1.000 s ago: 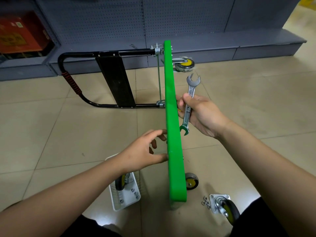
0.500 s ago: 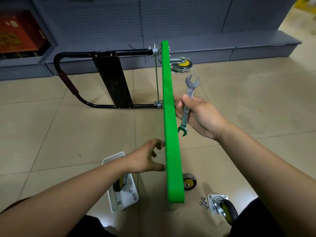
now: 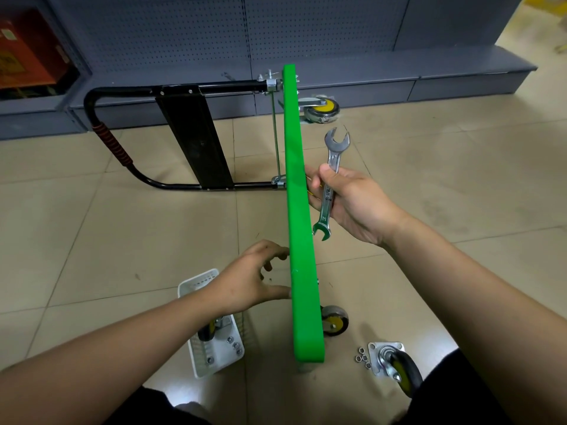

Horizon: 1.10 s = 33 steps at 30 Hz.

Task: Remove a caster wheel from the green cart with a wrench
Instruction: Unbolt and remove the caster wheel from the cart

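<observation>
Soft, even indoor light, faint shadows, sharp centre, wide-angle bending toward the edges.

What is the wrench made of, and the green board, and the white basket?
Wrench: looks like polished steel, silvery with bright glints. Green board: probably plastic, with an even colour, a smooth matt face and rounded corners. White basket: likely plastic, thin walls with rows of small holes.

Beige tiled floor (image 3: 122,228), grey pegboard shelving (image 3: 184,38)
</observation>
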Available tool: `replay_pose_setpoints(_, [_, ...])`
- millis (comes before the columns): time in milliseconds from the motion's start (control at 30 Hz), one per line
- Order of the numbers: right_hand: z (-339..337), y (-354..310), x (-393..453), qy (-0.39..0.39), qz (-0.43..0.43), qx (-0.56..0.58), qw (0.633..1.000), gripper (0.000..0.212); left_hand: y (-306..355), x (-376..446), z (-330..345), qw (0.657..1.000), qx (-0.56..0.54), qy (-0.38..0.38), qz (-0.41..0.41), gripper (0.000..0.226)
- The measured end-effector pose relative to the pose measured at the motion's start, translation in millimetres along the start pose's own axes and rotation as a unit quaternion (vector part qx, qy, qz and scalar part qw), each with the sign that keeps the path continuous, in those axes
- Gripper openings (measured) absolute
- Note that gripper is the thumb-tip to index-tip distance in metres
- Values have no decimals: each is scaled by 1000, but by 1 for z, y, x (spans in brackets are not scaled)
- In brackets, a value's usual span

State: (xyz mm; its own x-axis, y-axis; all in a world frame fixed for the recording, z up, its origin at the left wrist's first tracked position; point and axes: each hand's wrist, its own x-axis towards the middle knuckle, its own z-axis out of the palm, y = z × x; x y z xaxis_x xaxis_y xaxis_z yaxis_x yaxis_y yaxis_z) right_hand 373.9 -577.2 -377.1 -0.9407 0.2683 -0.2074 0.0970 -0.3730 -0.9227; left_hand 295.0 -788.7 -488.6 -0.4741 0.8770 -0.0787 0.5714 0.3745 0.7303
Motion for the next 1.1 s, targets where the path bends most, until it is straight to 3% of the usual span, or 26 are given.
replay_pose_setpoints(167, [1,1,1,2,0,-1,1000,35,0,0,1,999,-32,-17,0,76])
replay_pose_setpoints(300, [0,0,6,0,4,-16,1000,33,5,1,-4,1000,8,-27,6,78])
replay_pose_setpoints(433, [4,-4,6,35,-21,-136,990,35,14,0,-20,993,85,-76,-1,78])
replay_pose_setpoints(567, [23,-20,-2,104,-89,-434,890,36,27,-9,-49,992,112,-42,-33,46])
replay_pose_setpoints(633, [44,-35,-4,101,-106,-505,850,35,33,-15,-67,995,81,-15,-55,25])
replay_pose_setpoints(733, [85,-51,9,68,-116,-546,827,40,37,-23,-98,995,81,9,-63,7])
replay_pose_setpoints(933, [184,-47,62,-35,-68,-494,866,35,8,-47,-147,989,110,68,-73,6])
replay_pose_setpoints(1100, [220,66,111,47,71,-392,916,21,-62,-77,-137,980,119,76,-141,10])
